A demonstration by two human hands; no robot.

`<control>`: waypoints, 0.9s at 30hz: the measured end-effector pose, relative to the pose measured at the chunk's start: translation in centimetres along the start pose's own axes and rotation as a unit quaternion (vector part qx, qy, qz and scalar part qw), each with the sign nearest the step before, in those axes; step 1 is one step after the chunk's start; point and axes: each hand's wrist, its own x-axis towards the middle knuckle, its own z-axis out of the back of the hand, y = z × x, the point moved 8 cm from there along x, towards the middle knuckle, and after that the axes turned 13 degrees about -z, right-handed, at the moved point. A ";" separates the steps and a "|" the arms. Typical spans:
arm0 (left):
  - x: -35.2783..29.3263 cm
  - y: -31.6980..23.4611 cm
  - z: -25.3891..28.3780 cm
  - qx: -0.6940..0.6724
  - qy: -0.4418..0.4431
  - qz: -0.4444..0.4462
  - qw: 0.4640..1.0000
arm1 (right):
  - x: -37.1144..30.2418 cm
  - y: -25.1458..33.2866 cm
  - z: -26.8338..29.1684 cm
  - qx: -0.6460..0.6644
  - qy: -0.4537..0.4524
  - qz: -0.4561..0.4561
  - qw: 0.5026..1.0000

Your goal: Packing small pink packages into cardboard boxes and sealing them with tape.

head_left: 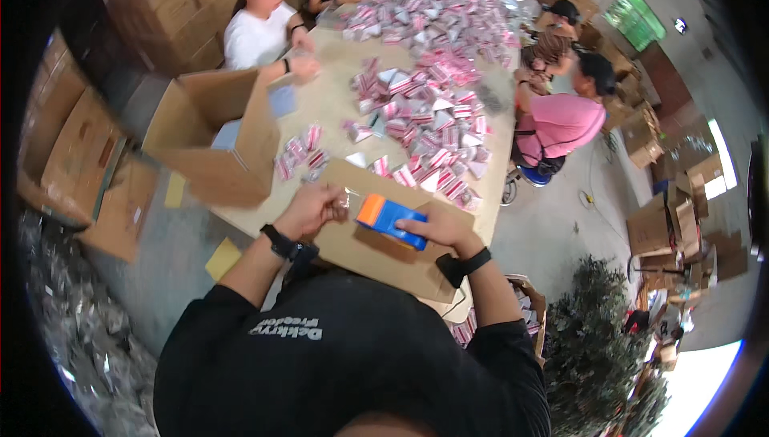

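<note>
Now, blue tool (pixel 399 221): over our brown box (pixel 386 259); its orange end (pixel 371 209) points left, its long side slopes down to the right.
Writing: we see white letters (pixel 287 329) on our black shirt (pixel 344 381).
Right hand (pixel 445 229): we hold the blue end; the orange end sticks out past our grip.
Left hand (pixel 316 206): curled by a clear scrap (pixel 350 201); we can't tell if it's pinched.

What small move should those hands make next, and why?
Perhaps lower the left hand and press the clear strip onto the cardboard: that hand seems to pinch the strip just over it, and the right hand holds the blue-and-orange dispenser there too.
</note>
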 end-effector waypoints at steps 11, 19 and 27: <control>-3.1 -7.6 10.9 0.195 -0.175 -0.032 0.964 | 2.6 1.0 -0.9 -0.024 -0.001 -0.058 0.998; -1.9 -0.4 13.3 0.173 -0.218 0.016 0.960 | 2.6 3.2 -1.5 -0.068 -0.046 -0.069 0.994; -0.3 3.8 12.5 0.320 -0.123 0.032 0.939 | 2.2 2.9 -1.1 -0.060 -0.057 -0.065 0.994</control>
